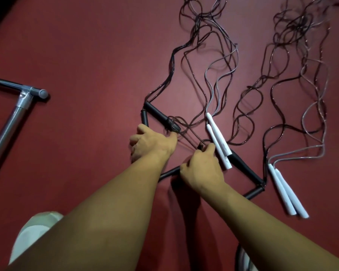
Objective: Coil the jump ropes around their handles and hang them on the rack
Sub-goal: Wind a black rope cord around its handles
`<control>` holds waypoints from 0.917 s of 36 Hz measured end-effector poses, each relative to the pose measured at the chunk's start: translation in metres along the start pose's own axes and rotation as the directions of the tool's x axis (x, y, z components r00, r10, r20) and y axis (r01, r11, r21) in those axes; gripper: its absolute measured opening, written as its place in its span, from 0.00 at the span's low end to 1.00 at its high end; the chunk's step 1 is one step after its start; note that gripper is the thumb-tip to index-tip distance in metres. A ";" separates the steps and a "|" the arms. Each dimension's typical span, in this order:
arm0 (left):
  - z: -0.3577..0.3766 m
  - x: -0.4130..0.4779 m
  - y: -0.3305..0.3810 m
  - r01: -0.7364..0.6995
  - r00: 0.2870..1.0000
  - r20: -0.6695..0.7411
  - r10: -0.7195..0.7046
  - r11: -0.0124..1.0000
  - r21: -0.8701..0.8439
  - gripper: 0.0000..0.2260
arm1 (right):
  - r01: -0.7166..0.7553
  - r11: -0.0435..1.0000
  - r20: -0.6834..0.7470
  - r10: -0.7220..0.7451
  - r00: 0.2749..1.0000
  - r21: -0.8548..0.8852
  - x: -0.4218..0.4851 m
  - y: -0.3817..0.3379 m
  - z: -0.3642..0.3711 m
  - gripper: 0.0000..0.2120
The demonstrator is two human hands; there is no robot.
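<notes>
Down on the dark red floor (82,55), a long black handle (157,114) of a jump rope lies slanted. A thin dark cord (172,124) is looped a few times round its lower end. The left hand (151,143) is right at that lower end. Its fingers are curled and its thumb presses on the wrapped part, so it grips the long black handle there. A short black handle (144,119) meets the top of the long black handle and runs down behind the left hand's knuckles.

Just right of the long black handle, the right hand (202,167) pinches the thin dark cord between thumb and fingers. The cord runs from that pinch up to the loops. Farther right of the long black handle lie two white handles (217,139) side by side, then two more black handles (243,167), then another white pair (286,190). Far to its left stands a grey metal pipe rack (18,108).
</notes>
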State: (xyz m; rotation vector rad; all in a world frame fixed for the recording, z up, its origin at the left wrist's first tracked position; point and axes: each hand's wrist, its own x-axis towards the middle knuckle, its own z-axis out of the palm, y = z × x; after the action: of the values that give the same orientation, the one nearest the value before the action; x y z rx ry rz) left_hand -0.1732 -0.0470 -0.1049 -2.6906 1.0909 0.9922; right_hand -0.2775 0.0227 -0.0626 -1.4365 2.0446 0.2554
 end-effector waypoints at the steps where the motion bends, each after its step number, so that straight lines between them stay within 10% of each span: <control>1: 0.000 0.000 0.003 0.007 1.000 -0.011 -0.007 1.000 -0.021 0.45 | 0.004 1.000 -0.005 -0.004 1.000 -0.019 0.000 0.001 0.000 0.17; 11: -0.027 0.019 0.041 0.118 0.992 0.039 -0.116 0.991 -0.063 0.50 | 0.178 0.957 0.083 -0.164 0.983 -0.229 -0.005 0.000 0.013 0.18; 22: -0.028 0.032 -0.001 -0.179 0.984 0.055 0.171 0.956 0.232 0.20 | 0.177 0.971 -0.037 -0.185 0.982 -0.160 0.002 0.009 0.003 0.15; 28: -0.092 0.028 -0.042 -0.230 0.971 0.134 0.199 0.935 0.272 0.14 | 0.111 0.992 0.002 -0.111 0.994 0.063 -0.009 -0.004 -0.017 0.31; 33: -0.174 -0.024 -0.043 -0.318 0.938 0.190 0.290 0.938 0.137 0.08 | 0.334 0.941 0.034 -0.337 0.941 0.058 -0.044 -0.046 -0.066 0.43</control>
State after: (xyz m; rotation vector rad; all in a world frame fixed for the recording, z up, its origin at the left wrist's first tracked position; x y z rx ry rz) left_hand -0.0645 -0.0519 0.0394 -2.3046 1.5122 1.0916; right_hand -0.2514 0.0072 0.0236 -1.7007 1.7217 0.0885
